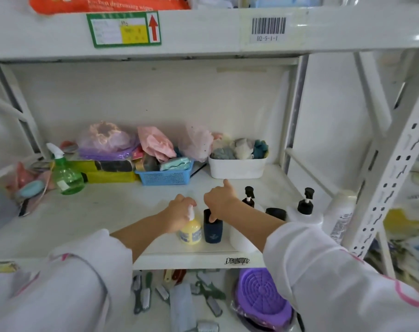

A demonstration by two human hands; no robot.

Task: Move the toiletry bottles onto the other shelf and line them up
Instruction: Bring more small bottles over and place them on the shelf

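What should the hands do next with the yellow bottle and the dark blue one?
Probably nudge the yellow bottle and dark blue bottle level with the pump bottles to the right; left hand and right hand already grip them side by side.

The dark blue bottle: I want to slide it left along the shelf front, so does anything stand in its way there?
Yes. The yellow pump bottle stands right beside the dark blue bottle on its left, held by the left hand.

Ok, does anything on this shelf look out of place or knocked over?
Nothing looks spilled or tipped. The yellow bottle and dark blue bottle stand upright side by side, each held by a hand. The green spray bottle stands apart at the far left, away from the row.
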